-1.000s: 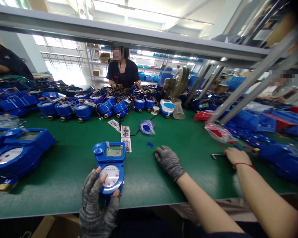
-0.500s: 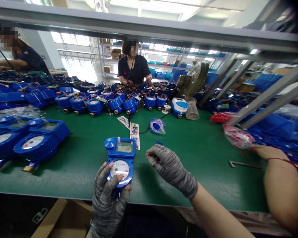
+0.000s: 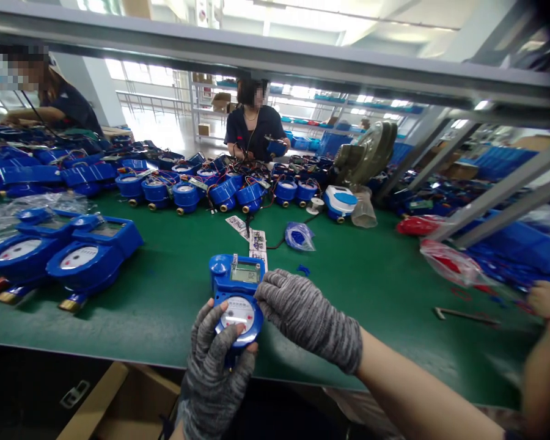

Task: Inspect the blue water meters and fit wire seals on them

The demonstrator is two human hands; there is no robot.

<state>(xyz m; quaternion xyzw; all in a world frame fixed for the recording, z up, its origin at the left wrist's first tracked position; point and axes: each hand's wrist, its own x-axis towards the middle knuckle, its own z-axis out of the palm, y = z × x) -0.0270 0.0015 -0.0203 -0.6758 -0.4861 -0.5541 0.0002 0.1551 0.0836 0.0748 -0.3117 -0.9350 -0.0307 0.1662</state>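
Observation:
A blue water meter [image 3: 239, 310] with a white dial and a small LCD screen stands near the table's front edge. My left hand [image 3: 217, 373], in a grey fingerless glove, grips its lower body, fingers lying over the dial's rim. Gloved the same way, my right hand [image 3: 309, 318] has its fingertips pinched together against the meter's right side, beside the screen. Whatever those fingertips may hold is hidden. Just beyond that hand lie small blue pieces [image 3: 303, 269]. Behind the meter are printed paper labels [image 3: 257, 241].
Two more blue meters [image 3: 89, 263] stand at left. Rows of wired meters [image 3: 186, 195] fill the back, near a co-worker [image 3: 254, 125]. A plastic bag with blue contents [image 3: 299, 236] lies mid-table. At right are a hex key [image 3: 465, 316], red-filled bags [image 3: 453, 261] and another person's arm [image 3: 547, 354].
My right hand has closed in from the right and now touches the meter's side. My left hand keeps its grip. The other person's arm at right has drawn back from the red bag.

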